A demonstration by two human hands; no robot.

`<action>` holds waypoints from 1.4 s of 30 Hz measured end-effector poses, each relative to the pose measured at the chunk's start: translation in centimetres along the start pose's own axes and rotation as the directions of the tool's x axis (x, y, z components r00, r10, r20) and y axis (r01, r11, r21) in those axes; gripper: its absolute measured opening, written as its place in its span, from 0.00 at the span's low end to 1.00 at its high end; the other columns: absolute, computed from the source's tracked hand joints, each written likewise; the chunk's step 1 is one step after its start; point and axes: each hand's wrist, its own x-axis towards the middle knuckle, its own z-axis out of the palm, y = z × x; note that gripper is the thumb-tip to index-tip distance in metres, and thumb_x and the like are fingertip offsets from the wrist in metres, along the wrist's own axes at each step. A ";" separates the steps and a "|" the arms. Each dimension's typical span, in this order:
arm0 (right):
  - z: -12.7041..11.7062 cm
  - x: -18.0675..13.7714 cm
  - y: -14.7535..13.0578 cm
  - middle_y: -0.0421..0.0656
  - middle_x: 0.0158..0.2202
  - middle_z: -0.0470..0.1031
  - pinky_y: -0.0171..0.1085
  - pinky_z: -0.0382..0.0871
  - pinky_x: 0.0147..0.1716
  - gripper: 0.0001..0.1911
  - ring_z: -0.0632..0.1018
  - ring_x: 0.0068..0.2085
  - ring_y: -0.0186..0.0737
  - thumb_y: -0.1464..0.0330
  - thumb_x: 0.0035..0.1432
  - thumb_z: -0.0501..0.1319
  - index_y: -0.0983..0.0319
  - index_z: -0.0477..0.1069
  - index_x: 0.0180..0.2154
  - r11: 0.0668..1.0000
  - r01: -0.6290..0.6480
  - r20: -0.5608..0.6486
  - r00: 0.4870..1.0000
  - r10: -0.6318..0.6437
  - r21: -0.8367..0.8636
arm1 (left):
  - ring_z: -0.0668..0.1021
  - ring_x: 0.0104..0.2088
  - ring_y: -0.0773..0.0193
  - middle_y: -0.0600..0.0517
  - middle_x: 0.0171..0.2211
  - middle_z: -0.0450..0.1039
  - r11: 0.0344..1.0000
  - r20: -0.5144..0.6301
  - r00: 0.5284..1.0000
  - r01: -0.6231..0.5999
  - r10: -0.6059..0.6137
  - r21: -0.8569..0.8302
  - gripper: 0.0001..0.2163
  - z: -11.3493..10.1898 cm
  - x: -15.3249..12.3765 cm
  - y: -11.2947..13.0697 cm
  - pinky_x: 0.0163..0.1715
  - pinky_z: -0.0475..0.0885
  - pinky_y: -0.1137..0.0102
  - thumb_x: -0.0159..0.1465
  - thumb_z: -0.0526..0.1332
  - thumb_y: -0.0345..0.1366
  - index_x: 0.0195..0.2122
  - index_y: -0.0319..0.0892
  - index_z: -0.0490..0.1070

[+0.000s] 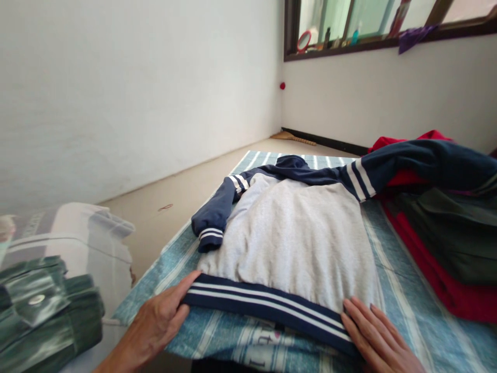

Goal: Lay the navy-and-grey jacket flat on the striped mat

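Observation:
A grey sweatshirt (295, 233) with navy sleeves and white stripes lies spread on a blue striped cloth. Its ribbed navy hem (267, 305) runs across the near side. At the hem's left corner, my left hand (155, 321) pinches the edge between thumb and fingers. My right hand (378, 334) rests flat over the hem's right end, fingers stretched out; its thumb is not clearly visible. The left sleeve (213, 215) is bent down beside the body. Stretching out to the right, the other sleeve (423, 160) lies over a clothes pile.
On the right are folded dark green clothes (458, 233) and red fabric (430, 274). A pale bundle (89, 233) and a dark green garment (50, 311) sit at the left. The striped cloth (392, 280) covers the surface; walls and a window ledge (349, 49) stand behind.

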 end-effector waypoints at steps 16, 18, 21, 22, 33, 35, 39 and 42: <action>3.1 9.1 -5.8 0.49 0.49 0.75 0.43 0.60 0.53 0.16 0.74 0.50 0.45 0.63 0.63 0.50 0.62 0.71 0.46 0.982 -0.112 -0.097 0.987 0.128 0.152 | 0.80 0.43 0.63 0.51 0.46 0.77 0.990 0.096 0.993 0.076 -0.065 -0.120 0.25 -1.7 0.8 2.0 0.44 0.73 0.76 0.59 0.50 0.28 0.59 0.45 0.62; 3.9 9.6 -6.7 0.50 0.47 0.75 0.43 0.60 0.51 0.17 0.73 0.49 0.46 0.61 0.63 0.51 0.62 0.71 0.45 0.978 -0.124 -0.102 0.985 0.142 0.170 | 0.80 0.43 0.63 0.51 0.47 0.77 0.987 0.104 0.992 0.084 -0.070 -0.135 0.25 -1.8 0.8 2.1 0.45 0.73 0.74 0.59 0.50 0.27 0.58 0.45 0.64; 4.4 9.5 -7.1 0.51 0.46 0.76 0.42 0.60 0.50 0.17 0.74 0.48 0.45 0.61 0.65 0.49 0.64 0.71 0.44 0.974 -0.114 -0.123 0.983 0.140 0.197 | 0.79 0.45 0.62 0.50 0.48 0.76 0.983 0.117 0.990 0.095 -0.077 -0.155 0.24 -2.0 0.9 2.3 0.46 0.73 0.72 0.58 0.50 0.27 0.56 0.44 0.66; 4.4 9.3 -6.9 0.51 0.46 0.76 0.42 0.61 0.50 0.18 0.74 0.48 0.45 0.62 0.66 0.47 0.64 0.71 0.44 0.973 -0.107 -0.129 0.982 0.136 0.206 | 0.79 0.46 0.62 0.49 0.48 0.76 0.982 0.119 0.990 0.099 -0.081 -0.160 0.24 -2.1 1.0 2.4 0.47 0.73 0.71 0.58 0.49 0.27 0.55 0.43 0.67; 4.6 8.5 -5.6 0.50 0.45 0.76 0.41 0.65 0.46 0.16 0.75 0.46 0.45 0.73 0.62 0.47 0.63 0.71 0.44 0.970 -0.008 -0.150 0.988 0.046 0.244 | 0.78 0.34 0.64 0.53 0.33 0.76 0.938 0.175 0.971 0.209 -0.165 -0.276 0.15 -3.1 1.9 3.6 0.37 0.71 0.73 0.57 0.49 0.25 0.40 0.43 0.72; 4.5 8.5 -5.5 0.50 0.44 0.77 0.41 0.65 0.47 0.17 0.75 0.46 0.44 0.74 0.61 0.46 0.63 0.71 0.44 0.968 0.017 -0.169 0.985 0.027 0.251 | 0.76 0.31 0.66 0.54 0.29 0.74 0.927 0.190 0.966 0.229 -0.177 -0.298 0.13 -3.2 2.0 3.4 0.34 0.69 0.74 0.57 0.49 0.26 0.36 0.43 0.71; 4.3 8.5 -5.4 0.49 0.47 0.76 0.41 0.63 0.52 0.18 0.74 0.50 0.43 0.76 0.61 0.47 0.65 0.71 0.46 0.972 0.104 -0.188 0.980 -0.064 0.210 | 0.72 0.26 0.68 0.56 0.25 0.70 0.899 0.253 0.949 0.269 -0.187 -0.344 0.10 -3.6 2.2 2.6 0.29 0.65 0.75 0.56 0.49 0.28 0.31 0.43 0.68; 4.6 8.4 -6.0 0.48 0.47 0.76 0.43 0.59 0.57 0.18 0.73 0.52 0.43 0.76 0.62 0.46 0.64 0.71 0.45 0.975 0.065 -0.205 0.979 -0.021 0.212 | 0.70 0.24 0.68 0.57 0.23 0.67 0.877 0.337 0.921 0.320 -0.198 -0.358 0.08 -3.6 2.3 2.1 0.27 0.62 0.75 0.54 0.49 0.29 0.28 0.43 0.66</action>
